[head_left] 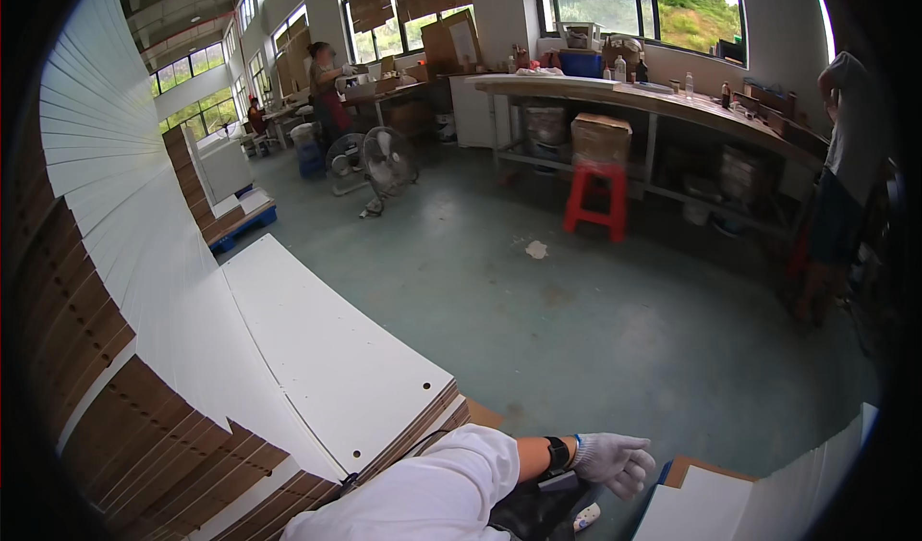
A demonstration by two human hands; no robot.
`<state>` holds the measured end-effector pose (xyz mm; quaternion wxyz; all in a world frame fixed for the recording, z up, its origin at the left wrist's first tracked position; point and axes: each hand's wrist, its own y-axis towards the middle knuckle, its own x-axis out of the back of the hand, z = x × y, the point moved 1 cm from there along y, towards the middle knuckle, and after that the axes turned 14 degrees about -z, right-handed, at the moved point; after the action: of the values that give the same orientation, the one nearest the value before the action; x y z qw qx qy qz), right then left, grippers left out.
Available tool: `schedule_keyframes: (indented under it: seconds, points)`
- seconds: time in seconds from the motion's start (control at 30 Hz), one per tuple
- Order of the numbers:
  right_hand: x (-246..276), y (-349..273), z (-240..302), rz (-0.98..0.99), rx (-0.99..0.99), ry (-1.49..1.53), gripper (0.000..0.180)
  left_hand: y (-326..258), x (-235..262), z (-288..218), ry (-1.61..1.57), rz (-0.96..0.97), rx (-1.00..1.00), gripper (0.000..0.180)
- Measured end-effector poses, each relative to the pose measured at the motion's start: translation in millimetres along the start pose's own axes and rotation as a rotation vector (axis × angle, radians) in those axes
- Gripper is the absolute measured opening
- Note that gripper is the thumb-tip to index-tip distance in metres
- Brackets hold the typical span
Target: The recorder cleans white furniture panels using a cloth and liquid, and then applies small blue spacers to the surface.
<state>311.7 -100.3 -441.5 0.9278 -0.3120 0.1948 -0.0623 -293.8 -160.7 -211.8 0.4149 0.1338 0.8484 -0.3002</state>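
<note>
My left hand point(613, 461), in a pale knitted glove, reaches in from the lower edge beyond a white sleeve and a dark wrist strap point(558, 455). Its fingers are loosely bent and apart, with nothing held. Just right of it, and apart from it, lie white panels point(696, 507) with a brown edge. Left of my arm, a stack of white boards point(336, 349) has brown edges and dark round holes near its front corners. My right hand is out of the picture.
A long row of white-edged boards point(144, 234) rises at the left. Two floor fans point(389, 162), a red stool point(597, 200) with a carton on it, and a long workbench point(595, 90) stand farther off. One person point(845, 147) stands at the right; another point(327, 90) works at the back left.
</note>
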Motion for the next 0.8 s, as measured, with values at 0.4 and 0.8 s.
schedule_keyframes:
  seconds: [0.4, 0.8]
  points:
    - [9.1, 8.4, -8.8, 0.006, 0.022, -0.015, 0.023, 0.0, 0.9, -0.6, -0.047, 0.051, 0.024, 0.046]
    - [15.1, 19.6, -16.5, 0.016, 0.032, -0.027, 0.021, 0.9, -1.6, 0.3, -0.006, 0.028, -0.004, 0.044]
